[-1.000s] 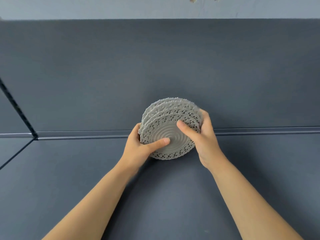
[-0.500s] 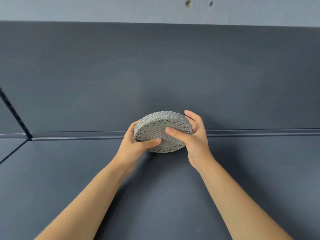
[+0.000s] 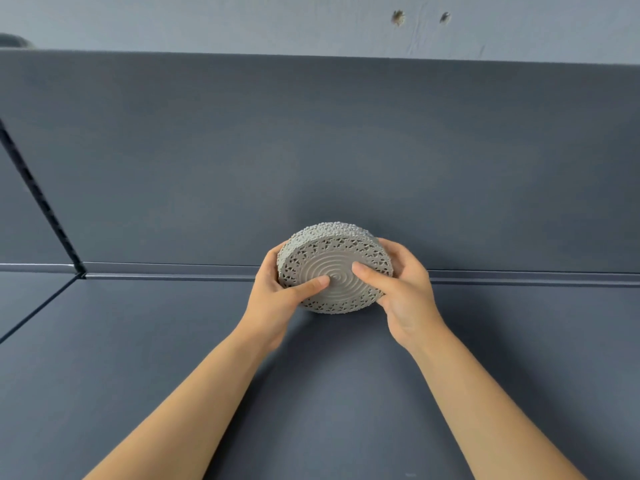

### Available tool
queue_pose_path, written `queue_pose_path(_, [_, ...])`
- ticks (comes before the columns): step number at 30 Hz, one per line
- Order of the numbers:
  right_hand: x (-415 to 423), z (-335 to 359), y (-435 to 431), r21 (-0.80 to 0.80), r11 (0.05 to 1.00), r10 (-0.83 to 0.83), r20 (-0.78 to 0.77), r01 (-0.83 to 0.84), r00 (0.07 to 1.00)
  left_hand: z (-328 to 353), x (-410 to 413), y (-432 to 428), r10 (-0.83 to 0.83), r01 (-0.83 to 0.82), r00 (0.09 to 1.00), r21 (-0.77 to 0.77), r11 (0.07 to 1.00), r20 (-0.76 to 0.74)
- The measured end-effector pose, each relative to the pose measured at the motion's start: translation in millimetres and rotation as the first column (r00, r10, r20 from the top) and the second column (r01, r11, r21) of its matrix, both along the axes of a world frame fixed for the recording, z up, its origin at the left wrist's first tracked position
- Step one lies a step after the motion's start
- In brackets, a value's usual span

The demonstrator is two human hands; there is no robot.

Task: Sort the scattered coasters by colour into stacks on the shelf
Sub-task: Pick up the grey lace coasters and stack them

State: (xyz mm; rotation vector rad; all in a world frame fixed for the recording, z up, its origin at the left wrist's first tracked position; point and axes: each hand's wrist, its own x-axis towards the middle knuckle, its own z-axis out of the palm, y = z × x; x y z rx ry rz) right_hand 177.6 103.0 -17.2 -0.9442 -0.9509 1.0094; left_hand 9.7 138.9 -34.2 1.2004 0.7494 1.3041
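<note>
**Two hands hold one grey stack**

A stack of grey coasters (image 3: 341,258) sits between two hands. The left hand (image 3: 277,303) grips the left side of the stack. Its thumb lies flat on the top coaster and its fingers curl round the edge. The right hand (image 3: 408,299) grips the right side the same way, with its thumb on top and its fingers wrapped round the far edge. The two thumb tips are near each other at the middle of the round rings, but they do not touch.

The stack tips toward the person, so the top face with its rings and lacy rim shows. The coasters line up neatly. The low edge of the stack is close above the dark shelf (image 3: 502,375), and I cannot tell if it touches.

Just behind the hands runs a thin ledge (image 3: 519,277), and the dark back board (image 3: 311,150) stands up from it. Far to the left of the hands is a black strip (image 3: 38,199) with little holes. High above the hands, on the pale wall (image 3: 207,22), are two small marks (image 3: 398,18).
</note>
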Motion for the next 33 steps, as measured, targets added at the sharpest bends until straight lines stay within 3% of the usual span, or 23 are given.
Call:
queue_pose_path(5, [-2.5,-7.6,4.4,0.011,1.000,-0.012,0.169,0.010,0.985,-0.9,-0.8,1.6,0.022,-0.021,0.999,0.028,0.999,-0.047])
queue_pose_path(10, [-3.0,-12.5,8.4,-0.019,1.000,0.011,0.141,-0.009,0.990,2.0,0.0,-4.4,-0.019,0.033,0.991,0.104,0.994,-0.135])
queue_pose_path(15, [-3.0,-9.0,7.1,0.005,0.997,-0.071,0.187,0.071,0.980,7.6,-0.7,-8.4,-0.103,0.130,0.977,0.143,0.981,-0.185])
queue_pose_path(22, [-4.3,-2.5,-1.2,0.131,0.980,-0.189,0.381,0.149,0.905,2.9,2.4,-5.7,-0.048,0.069,0.983,0.112,0.991,-0.177])
queue_pose_path(28, [0.4,-1.3,-0.8,0.095,0.984,-0.174,0.378,0.149,0.909,2.0,6.5,-8.6,0.086,-0.024,0.963,0.236,0.971,-0.254])
queue_pose_path(33, [-3.4,-4.2,1.2,0.078,0.989,-0.144,0.351,0.124,0.925,0.3,5.1,-5.4,0.088,0.010,0.950,0.311,0.950,-0.299])
